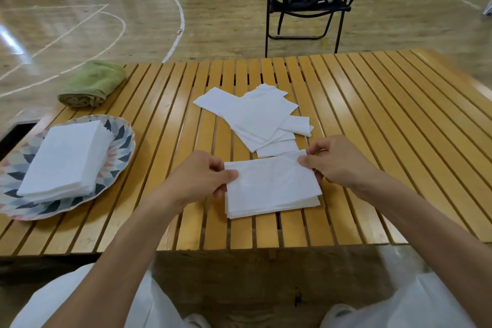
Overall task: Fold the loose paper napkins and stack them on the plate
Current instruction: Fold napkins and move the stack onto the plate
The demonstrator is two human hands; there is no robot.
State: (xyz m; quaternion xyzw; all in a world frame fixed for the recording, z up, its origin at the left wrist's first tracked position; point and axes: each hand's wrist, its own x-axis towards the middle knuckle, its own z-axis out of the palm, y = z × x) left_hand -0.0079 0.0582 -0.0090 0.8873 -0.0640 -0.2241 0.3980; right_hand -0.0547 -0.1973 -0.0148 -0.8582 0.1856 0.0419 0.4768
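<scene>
A white paper napkin [271,186] lies folded near the table's front edge. My left hand [205,176] pinches its left edge and my right hand [338,162] pinches its upper right corner. Behind it, several loose white napkins [255,114] lie spread in an overlapping pile at the table's middle. To the left stands a patterned plate [121,136] bearing a stack of folded napkins [66,160].
A rolled green towel [91,84] lies at the back left of the slatted wooden table [386,114]. Beyond the table stands a black folding chair [306,10] with a black bag on it, on a sports-hall floor.
</scene>
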